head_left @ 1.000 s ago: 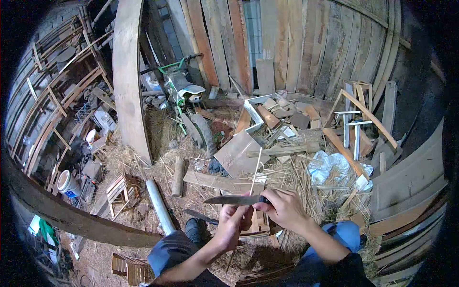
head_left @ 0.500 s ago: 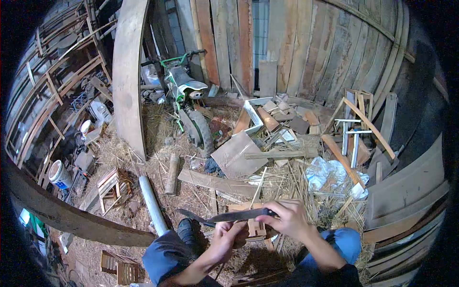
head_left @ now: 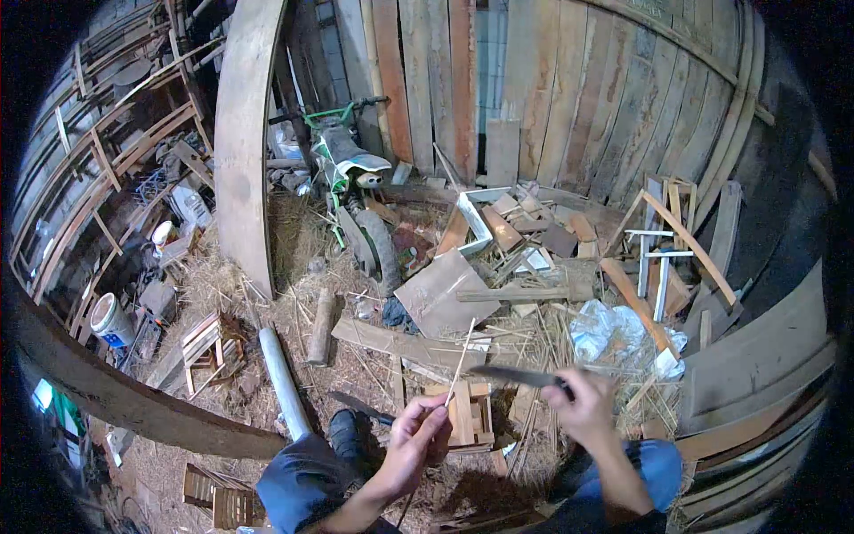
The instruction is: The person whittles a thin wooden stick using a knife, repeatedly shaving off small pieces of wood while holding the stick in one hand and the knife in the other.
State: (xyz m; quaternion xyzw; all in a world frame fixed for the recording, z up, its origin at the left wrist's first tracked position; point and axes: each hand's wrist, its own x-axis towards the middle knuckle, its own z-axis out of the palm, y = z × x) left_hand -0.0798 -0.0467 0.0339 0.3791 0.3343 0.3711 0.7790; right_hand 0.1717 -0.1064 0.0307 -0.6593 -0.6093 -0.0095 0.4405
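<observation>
My left hand (head_left: 418,436) pinches a thin pale stick (head_left: 460,363), which points up and slightly right. In my right hand (head_left: 583,405) is a knife (head_left: 511,376), its dark blade aimed left with the tip close to the stick. Another dark blade (head_left: 360,407) shows just beyond my left hand, near my shoe (head_left: 347,436). Behind the stick, a small slatted wooden crate (head_left: 480,416) sits on the ground between my knees.
Straw and wood scraps litter the ground. A dirt bike (head_left: 347,169) stands ahead, beside a tall leaning board (head_left: 245,151). A grey pole (head_left: 283,383), a small wooden frame (head_left: 209,351) and slatted boxes (head_left: 233,505) lie left. Crumpled plastic (head_left: 605,329) lies right, near stacked planks (head_left: 756,383).
My right hand and the knife have moved right, away from my left hand. The stick now stands more clearly in view above my left hand.
</observation>
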